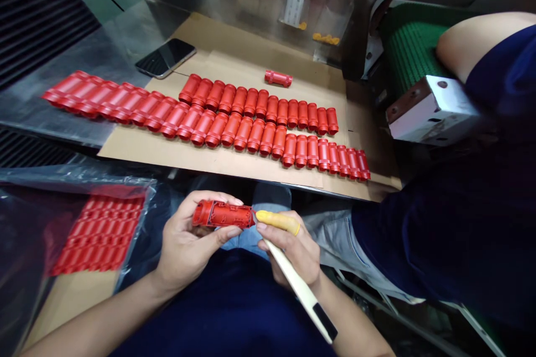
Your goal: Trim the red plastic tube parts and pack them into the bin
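Observation:
My left hand (195, 237) is closed around a red plastic half-shell (228, 215), its hollow, ribbed inner side facing up. Between the fingers and thumb of my right hand (295, 242) is a slim cream-handled knife (299, 284) with a black band near its butt end. A yellow finger cot (278, 221) covers one finger of that hand. The knife's tip is at the right end of the half-shell, mostly hidden by my fingers; whether it touches the plastic I cannot tell.
Rows of red half-shells (238, 131) lie on a cardboard sheet (138, 148), with one red piece (278, 78) apart behind. A phone (166, 58) lies back left. A plastic-lined box (62, 301) holds more red parts. At right are a co-worker's arm (486, 44) and a green conveyor belt (412, 39).

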A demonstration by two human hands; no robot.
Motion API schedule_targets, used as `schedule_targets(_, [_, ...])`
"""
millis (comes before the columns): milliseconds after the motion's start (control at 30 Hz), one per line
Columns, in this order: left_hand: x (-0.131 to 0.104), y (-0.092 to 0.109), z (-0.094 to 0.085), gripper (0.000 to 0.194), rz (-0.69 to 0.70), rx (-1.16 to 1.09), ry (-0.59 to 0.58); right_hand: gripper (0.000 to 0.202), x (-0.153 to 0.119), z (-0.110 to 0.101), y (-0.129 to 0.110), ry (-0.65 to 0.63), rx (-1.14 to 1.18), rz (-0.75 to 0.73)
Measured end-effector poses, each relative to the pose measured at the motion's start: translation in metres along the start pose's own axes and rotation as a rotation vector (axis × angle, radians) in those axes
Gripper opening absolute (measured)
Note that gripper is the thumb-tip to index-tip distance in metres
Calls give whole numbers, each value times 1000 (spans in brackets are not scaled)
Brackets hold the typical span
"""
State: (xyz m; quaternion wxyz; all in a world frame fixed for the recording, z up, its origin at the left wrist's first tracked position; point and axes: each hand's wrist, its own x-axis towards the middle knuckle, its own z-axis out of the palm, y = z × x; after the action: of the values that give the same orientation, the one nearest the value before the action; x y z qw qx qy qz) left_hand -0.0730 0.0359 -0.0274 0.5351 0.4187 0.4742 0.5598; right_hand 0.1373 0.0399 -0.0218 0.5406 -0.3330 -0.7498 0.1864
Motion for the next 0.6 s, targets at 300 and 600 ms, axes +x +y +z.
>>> schedule_targets(300, [1,0,1,44,51,45,-10,42,-1,0,0,-20,-22,12])
schedule_targets(600, [0,9,7,41,40,132,70,45,-6,-4,5,-201,-60,43])
